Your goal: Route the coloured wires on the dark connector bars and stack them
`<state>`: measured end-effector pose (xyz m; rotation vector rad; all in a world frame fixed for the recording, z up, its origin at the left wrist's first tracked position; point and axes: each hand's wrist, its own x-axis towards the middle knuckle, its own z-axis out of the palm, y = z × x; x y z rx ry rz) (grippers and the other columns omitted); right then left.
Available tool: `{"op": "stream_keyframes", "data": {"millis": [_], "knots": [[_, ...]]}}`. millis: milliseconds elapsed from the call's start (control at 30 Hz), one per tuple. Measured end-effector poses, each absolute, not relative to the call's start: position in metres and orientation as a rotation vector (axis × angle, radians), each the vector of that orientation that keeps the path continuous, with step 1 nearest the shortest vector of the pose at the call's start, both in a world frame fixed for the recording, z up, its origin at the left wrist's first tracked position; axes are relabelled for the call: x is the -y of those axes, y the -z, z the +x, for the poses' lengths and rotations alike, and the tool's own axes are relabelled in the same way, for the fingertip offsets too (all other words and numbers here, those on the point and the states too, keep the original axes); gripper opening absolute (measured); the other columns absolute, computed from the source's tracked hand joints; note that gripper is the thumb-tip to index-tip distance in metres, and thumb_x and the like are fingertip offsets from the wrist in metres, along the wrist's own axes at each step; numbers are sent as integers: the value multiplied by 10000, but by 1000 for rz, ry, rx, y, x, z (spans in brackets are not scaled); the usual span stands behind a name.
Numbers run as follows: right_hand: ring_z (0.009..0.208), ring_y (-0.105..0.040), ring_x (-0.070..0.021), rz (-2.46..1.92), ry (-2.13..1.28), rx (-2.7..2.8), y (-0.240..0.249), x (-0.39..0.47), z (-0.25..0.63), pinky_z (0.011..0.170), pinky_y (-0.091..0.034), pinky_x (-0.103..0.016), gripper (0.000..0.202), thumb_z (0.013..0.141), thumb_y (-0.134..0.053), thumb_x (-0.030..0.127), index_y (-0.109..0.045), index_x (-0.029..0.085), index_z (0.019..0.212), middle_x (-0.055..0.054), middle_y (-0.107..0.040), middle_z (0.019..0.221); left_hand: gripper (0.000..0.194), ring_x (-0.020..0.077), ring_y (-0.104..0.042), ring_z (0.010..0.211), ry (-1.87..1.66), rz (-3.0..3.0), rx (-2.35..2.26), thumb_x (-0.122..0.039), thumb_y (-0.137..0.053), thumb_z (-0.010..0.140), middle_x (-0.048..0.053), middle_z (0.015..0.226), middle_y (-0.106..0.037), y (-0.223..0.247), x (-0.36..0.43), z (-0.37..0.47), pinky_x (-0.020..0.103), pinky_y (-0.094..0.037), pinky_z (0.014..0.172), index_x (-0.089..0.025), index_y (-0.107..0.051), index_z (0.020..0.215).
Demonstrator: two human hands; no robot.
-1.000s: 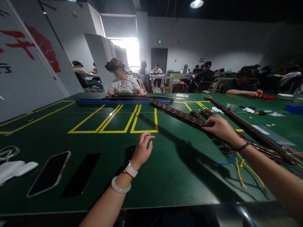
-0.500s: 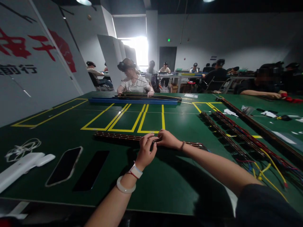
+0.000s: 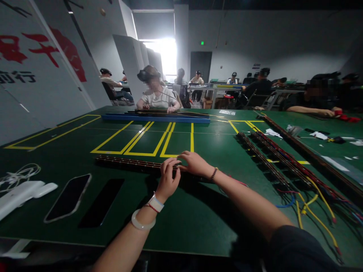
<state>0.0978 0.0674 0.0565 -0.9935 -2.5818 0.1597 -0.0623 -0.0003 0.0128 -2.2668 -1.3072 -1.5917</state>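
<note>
A long, narrow dark strip assembly (image 3: 127, 162) with rows of small shiny dots lies crosswise on the green table in front of me. My left hand (image 3: 168, 175) closes its curled fingers on the strip from the near side. Against it, my right hand (image 3: 194, 165) bends over the same strip, its thumb and fingers pinched on it and almost touching the left fingertips. What lies directly beneath the fingers is hidden. Thin red and blue wires trail out beyond my right wrist, partly covered by the forearm.
Two dark phones (image 3: 69, 198) (image 3: 102, 202) and a white device (image 3: 22, 194) lie at left. Similar wired strips (image 3: 263, 160) with yellow cables (image 3: 317, 215) lie at right. Yellow tape rectangles (image 3: 141, 153) mark the table (image 3: 170, 230). Across it, a person sits behind a blue trough (image 3: 155, 119).
The strip assembly has slid somewhat to the left, and its right end is now behind my right hand and arm. Both hands stay on it. The whole view has shifted slightly.
</note>
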Motion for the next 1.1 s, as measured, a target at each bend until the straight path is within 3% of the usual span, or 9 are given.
{"op": "stream_keyframes", "data": {"millis": [167,300,433,567,700,833,1000,1100], "knots": [[932,-623,-219,-1378,-564,2530,-75,-69,205,793,-478,-312,330,832,-653,414,-658,154,1035,-102,-665,1053,284,230,-498,1180,1374,-2417,1415,-237,-511,904,102,1189,-552,-13,-5,-60,445,-406,1031,-192,-497,1183],[803,-623,-212,-1632,-923,2505,-61,-55,267,670,-467,-295,514,752,-664,579,-638,136,1011,-95,-677,943,338,233,-518,1186,940,-2729,1478,-357,-491,928,76,1226,-594,-15,-7,-54,458,-402,1028,-208,-525,1230],[792,-592,-203,-1576,-1127,2480,-43,-38,290,650,-457,-284,615,717,-651,642,-608,122,1044,-94,-647,929,360,223,-533,1187,769,-2810,1443,-378,-461,946,78,1233,-607,-16,-10,-53,456,-384,1052,-190,-529,1246],[802,-562,-184,-1480,-1095,2522,-36,-35,295,674,-461,-281,552,696,-687,591,-629,141,1010,-85,-585,984,458,236,-532,1204,670,-2813,1434,-377,-530,914,108,1271,-591,-16,-16,-56,442,-398,1044,-170,-475,1319],[801,-543,-165,-1318,-1089,2590,-38,-37,292,732,-466,-294,397,793,-591,533,-661,151,880,-68,-544,970,419,228,-549,1180,606,-2850,1390,-362,-537,914,103,1243,-612,-19,-20,-57,417,-398,1042,-162,-513,1281],[842,-551,-171,-1282,-1020,2558,-43,-37,284,781,-468,-302,335,799,-593,473,-664,151,861,-74,-542,1000,462,233,-548,1179,629,-2856,1406,-412,-546,901,97,1250,-610,-24,-21,-63,417,-410,1025,-182,-505,1299],[685,-556,-111,-1355,-1114,2484,-46,-41,256,607,-466,-236,247,815,-591,396,-627,155,860,-60,-550,970,462,248,-537,1187,704,-2798,1524,-490,-515,896,95,1235,-620,-37,-23,-85,438,-407,1028,-183,-562,1239],[669,-571,-104,-1292,-1181,2427,-45,-45,228,591,-472,-221,188,835,-573,332,-603,156,894,-43,-571,918,402,242,-555,1153,845,-2742,1599,-461,-440,936,92,1184,-639,-46,-20,-91,449,-418,1014,-178,-598,1173]]}}
